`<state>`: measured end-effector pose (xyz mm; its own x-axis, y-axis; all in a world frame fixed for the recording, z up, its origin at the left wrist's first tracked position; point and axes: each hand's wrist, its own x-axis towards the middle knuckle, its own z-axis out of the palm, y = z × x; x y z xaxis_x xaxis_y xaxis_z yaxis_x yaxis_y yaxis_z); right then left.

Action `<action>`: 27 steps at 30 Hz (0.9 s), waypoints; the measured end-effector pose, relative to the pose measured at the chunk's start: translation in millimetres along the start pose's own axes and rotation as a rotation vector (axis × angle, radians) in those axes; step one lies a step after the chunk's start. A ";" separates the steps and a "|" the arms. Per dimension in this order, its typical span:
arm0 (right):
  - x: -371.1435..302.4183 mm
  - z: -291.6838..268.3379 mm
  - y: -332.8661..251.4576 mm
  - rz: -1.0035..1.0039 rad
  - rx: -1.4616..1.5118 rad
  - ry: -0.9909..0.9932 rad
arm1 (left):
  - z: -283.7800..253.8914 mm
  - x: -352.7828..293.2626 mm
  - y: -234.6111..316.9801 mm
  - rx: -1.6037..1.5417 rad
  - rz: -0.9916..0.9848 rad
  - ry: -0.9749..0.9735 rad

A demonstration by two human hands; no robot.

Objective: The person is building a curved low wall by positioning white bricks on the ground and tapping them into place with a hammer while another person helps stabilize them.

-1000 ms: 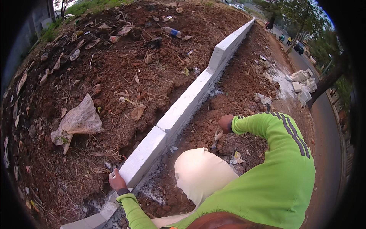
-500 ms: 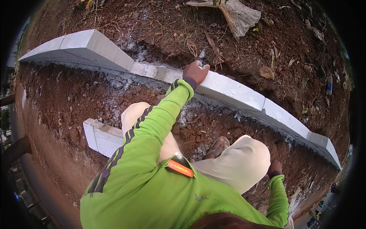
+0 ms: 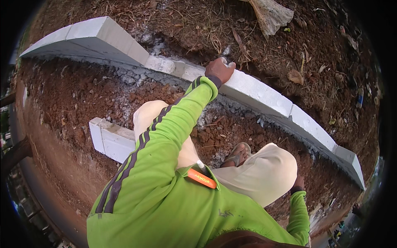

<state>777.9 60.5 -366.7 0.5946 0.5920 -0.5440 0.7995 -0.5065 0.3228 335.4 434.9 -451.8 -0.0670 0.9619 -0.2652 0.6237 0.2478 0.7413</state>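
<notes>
Flanking white blocks (image 3: 258, 93) — reddish-brown soil (image 3: 62, 105).

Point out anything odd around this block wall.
The white wall drops abruptly just left of the left hand: low, uneven pieces interrupt its taller line. A crumpled sheet litters the soil beyond.

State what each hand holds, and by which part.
The left hand covers the left end of a white, rectangular masonry block; gripping or resting is unclear. The right hand is partly hidden; its hold cannot be told.

View turned left, sandalled foot (image 3: 241, 154) revealed
</notes>
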 end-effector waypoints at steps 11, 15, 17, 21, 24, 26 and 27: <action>16.0 24.8 18.2 0.065 -0.036 0.020 | 4.0 2.0 -2.0 0.018 0.011 0.008; 6.3 9.2 7.9 0.042 -0.039 -0.001 | 3.5 -0.2 0.3 0.011 0.001 0.015; 7.3 9.8 9.8 0.061 -0.033 -0.007 | 2.4 1.1 2.4 0.004 0.006 0.006; 1.1 0.8 6.5 0.005 -0.024 -0.069 | 1.5 0.0 2.4 0.008 0.007 0.006; 1.9 6.6 8.5 0.045 -0.019 -0.023 | 2.6 -0.3 0.3 0.021 0.014 0.013; -0.4 2.6 4.2 0.033 -0.027 -0.026 | 3.6 -0.4 -1.4 0.024 0.020 0.012; -1.2 3.8 4.0 0.046 -0.022 -0.016 | 3.7 -0.9 -3.0 0.027 0.023 0.012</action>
<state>780.1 55.4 -367.7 0.6295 0.5581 -0.5406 0.7731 -0.5190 0.3645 336.5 432.9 -456.1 -0.0617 0.9685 -0.2411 0.6458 0.2229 0.7302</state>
